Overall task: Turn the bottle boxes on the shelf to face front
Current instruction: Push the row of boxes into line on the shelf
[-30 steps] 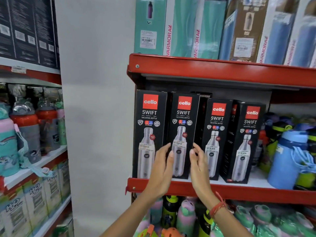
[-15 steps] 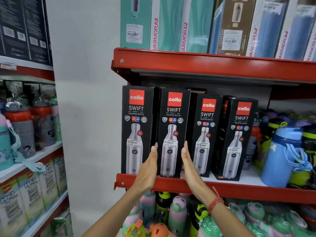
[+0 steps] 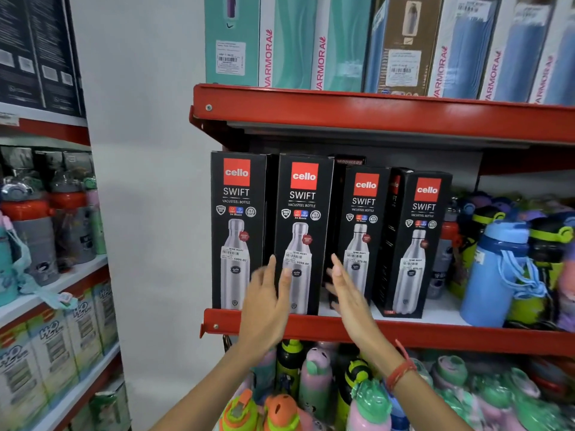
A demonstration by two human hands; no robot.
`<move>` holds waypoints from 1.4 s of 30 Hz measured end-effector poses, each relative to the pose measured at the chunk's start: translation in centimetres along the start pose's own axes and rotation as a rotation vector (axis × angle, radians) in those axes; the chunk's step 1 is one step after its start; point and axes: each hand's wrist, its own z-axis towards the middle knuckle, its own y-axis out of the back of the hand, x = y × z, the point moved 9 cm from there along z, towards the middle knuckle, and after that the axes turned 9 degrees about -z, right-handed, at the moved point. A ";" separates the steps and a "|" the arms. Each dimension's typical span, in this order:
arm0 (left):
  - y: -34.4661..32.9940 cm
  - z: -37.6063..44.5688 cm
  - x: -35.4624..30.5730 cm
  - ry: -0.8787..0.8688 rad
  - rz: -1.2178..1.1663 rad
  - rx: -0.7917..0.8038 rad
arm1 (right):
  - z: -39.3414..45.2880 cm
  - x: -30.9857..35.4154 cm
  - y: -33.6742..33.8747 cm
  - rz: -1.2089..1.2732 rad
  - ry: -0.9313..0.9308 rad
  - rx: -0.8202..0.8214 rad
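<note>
Several black Cello Swift bottle boxes stand in a row on the red-edged shelf (image 3: 435,335). The first box (image 3: 238,213) and second box (image 3: 303,213) face front. The third box (image 3: 362,219) sits a little further back, and the fourth box (image 3: 417,231) is angled, showing its left side. My left hand (image 3: 264,303) is open with flat fingers in front of the gap between the first and second boxes. My right hand (image 3: 345,293) is open, edge-on, just right of the second box. Neither hand grips a box.
Tall Varmora boxes (image 3: 311,42) fill the shelf above. A blue bottle (image 3: 494,269) and other coloured bottles stand right of the black boxes. Kids' bottles (image 3: 314,377) crowd the shelf below. A white pillar (image 3: 146,181) and another rack (image 3: 53,275) lie left.
Both hands have drawn back from the sides of the second box and spread slightly apart. The view has shifted a little, so the shelf appears further left than a second ago.
</note>
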 end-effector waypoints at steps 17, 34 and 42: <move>-14.7 1.7 -1.1 0.347 -0.453 0.446 | 3.0 -5.1 6.5 -0.094 -0.159 0.018; -10.5 -1.2 -3.5 0.168 -0.252 0.268 | -1.1 -4.3 8.0 -0.104 -0.050 0.113; -14.4 -1.6 -8.2 -0.098 -0.321 0.142 | -0.8 -7.6 16.1 -0.090 -0.082 -0.412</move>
